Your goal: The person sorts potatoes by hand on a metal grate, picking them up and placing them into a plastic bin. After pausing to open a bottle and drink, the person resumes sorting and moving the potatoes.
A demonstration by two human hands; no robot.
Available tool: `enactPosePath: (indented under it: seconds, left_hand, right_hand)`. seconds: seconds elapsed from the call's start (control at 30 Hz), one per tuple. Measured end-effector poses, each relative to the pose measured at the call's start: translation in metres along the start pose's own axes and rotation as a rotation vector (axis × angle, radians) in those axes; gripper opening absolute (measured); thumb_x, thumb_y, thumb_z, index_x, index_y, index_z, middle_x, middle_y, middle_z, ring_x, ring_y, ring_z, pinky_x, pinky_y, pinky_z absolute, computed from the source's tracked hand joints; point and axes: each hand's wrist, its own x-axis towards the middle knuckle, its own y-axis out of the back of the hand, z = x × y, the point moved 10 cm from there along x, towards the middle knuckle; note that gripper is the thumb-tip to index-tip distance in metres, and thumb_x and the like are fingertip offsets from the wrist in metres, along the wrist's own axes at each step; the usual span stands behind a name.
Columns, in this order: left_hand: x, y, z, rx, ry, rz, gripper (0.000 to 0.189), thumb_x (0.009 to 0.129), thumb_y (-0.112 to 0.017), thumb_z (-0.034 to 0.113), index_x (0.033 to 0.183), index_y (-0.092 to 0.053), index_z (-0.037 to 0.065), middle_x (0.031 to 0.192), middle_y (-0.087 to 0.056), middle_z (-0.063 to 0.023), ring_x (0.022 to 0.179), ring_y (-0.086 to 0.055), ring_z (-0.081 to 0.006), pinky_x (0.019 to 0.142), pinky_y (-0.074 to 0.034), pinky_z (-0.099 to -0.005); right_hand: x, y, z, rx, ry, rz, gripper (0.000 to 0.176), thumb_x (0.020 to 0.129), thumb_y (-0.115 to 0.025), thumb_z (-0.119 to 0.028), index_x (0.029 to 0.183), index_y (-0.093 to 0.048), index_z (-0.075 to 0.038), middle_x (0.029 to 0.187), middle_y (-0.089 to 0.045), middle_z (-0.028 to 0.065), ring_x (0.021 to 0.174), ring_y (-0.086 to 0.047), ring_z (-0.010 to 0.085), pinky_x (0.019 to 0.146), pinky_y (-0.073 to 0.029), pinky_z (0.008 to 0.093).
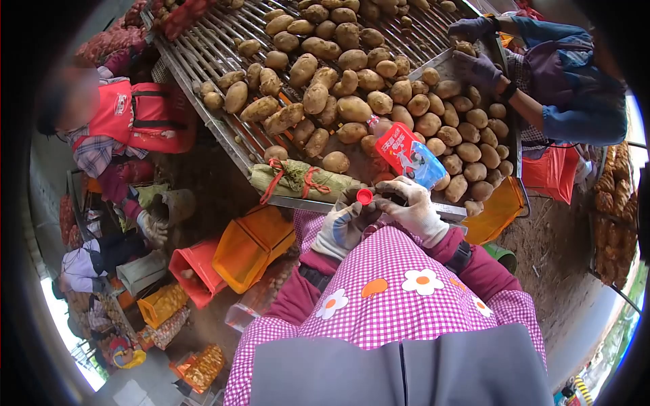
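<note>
A small round red cap (365, 196) sits between my gloved hands, close to my apron. My left hand (343, 229) is closed, its dark fingertips pinching the cap. My right hand (414, 211) is closed too, its fingertips bent right beside the cap; what lies between them is hidden. Just beyond my hands, a red and blue labelled bottle (409, 154) lies tilted on the potatoes (352, 108). To its left, a pale green bundle (305, 180) tied with red string rests along the near edge of the slatted metal sorting table (210, 57).
An orange crate (254, 245) and a red crate (200, 271) stand below the table on my left. A co-worker's gloved hands (477, 61) hold a potato at the far right. Another person in a red vest (145, 116) is at the left. Filled sacks (615, 210) stand at right.
</note>
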Motion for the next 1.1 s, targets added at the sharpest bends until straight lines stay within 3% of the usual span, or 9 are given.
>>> enactPosePath:
  seconds: [0.13,0.23,0.33,0.57,0.77,0.87,0.97,1.1]
  left_hand:
    - [0.002,0.008,-0.003,-0.032,-0.007,0.021,0.037,0.103,-0.071,0.018,0.138,-0.06,0.013,0.124,-0.071,-0.0085,0.111,-0.073,-0.0248,0.103,-0.06,-0.0505]
    - [-0.001,0.014,-0.014,-0.169,0.094,0.046,0.032,0.107,-0.067,0.024,0.136,-0.062,0.013,0.123,-0.071,-0.0076,0.112,-0.072,-0.0246,0.105,-0.059,-0.052]
    - [0.001,0.022,-0.014,-0.213,0.085,0.001,0.047,0.104,-0.07,0.033,0.144,-0.058,0.011,0.126,-0.071,-0.0122,0.118,-0.07,-0.0299,0.11,-0.055,-0.0503]
    - [0.001,0.014,-0.006,-0.089,0.041,-0.051,0.044,0.102,-0.073,0.03,0.14,-0.06,0.011,0.12,-0.073,-0.0121,0.119,-0.069,-0.031,0.102,-0.058,-0.0476]
    - [0.002,0.012,-0.004,-0.051,0.077,-0.109,0.04,0.101,-0.075,0.027,0.136,-0.062,0.014,0.122,-0.074,-0.0132,0.118,-0.071,-0.0342,0.097,-0.06,-0.0498]
    - [0.002,0.011,-0.003,-0.07,0.047,-0.119,0.039,0.1,-0.076,0.027,0.135,-0.062,0.015,0.122,-0.074,-0.0133,0.117,-0.071,-0.0346,0.096,-0.06,-0.0509]
    - [0.002,0.012,-0.004,-0.094,0.018,-0.101,0.039,0.1,-0.076,0.027,0.135,-0.063,0.015,0.122,-0.075,-0.0128,0.116,-0.071,-0.034,0.099,-0.059,-0.0507]
    - [0.002,0.022,0.0,-0.019,-0.031,0.008,0.044,0.1,-0.076,0.028,0.139,-0.062,0.013,0.122,-0.074,-0.0115,0.115,-0.072,-0.0323,0.103,-0.058,-0.0491]
  right_hand:
    - [0.0,-0.002,0.001,-0.028,0.008,-0.014,0.033,0.088,-0.081,-0.008,0.12,-0.076,-0.004,0.106,-0.072,0.0127,0.097,-0.073,0.028,0.087,-0.057,0.0367]
    - [0.001,-0.004,0.002,-0.05,0.012,-0.031,0.033,0.088,-0.081,-0.008,0.121,-0.076,-0.005,0.104,-0.071,0.0123,0.096,-0.072,0.0282,0.086,-0.057,0.0369]
    - [0.001,-0.005,-0.001,-0.053,0.014,-0.04,0.034,0.088,-0.081,-0.007,0.121,-0.076,-0.006,0.104,-0.071,0.0121,0.096,-0.072,0.0281,0.086,-0.056,0.0368]
    - [0.002,0.005,-0.002,-0.014,0.021,0.0,0.034,0.088,-0.081,-0.006,0.122,-0.075,-0.004,0.106,-0.072,0.0111,0.098,-0.073,0.0252,0.086,-0.056,0.0341]
    - [-0.001,0.067,-0.008,-0.146,0.113,0.344,0.036,0.088,-0.081,0.0,0.123,-0.073,-0.001,0.112,-0.072,0.012,0.098,-0.072,0.0218,0.086,-0.057,0.0326]
    - [-0.007,0.105,0.008,-0.432,0.091,0.599,0.04,0.083,-0.083,-0.01,0.122,-0.074,-0.004,0.12,-0.071,0.0167,0.112,-0.068,0.0361,0.098,-0.054,0.0446]
    - [-0.003,0.109,0.023,-0.682,0.042,0.524,0.065,0.081,-0.087,-0.02,0.14,-0.064,-0.006,0.137,-0.064,0.0191,0.121,-0.063,0.0399,0.106,-0.051,0.0466]
    - [-0.002,0.095,0.069,-0.616,-0.145,0.382,0.079,0.084,-0.088,-0.029,0.15,-0.054,-0.002,0.144,-0.061,0.0224,0.127,-0.062,0.0415,0.109,-0.05,0.0457]
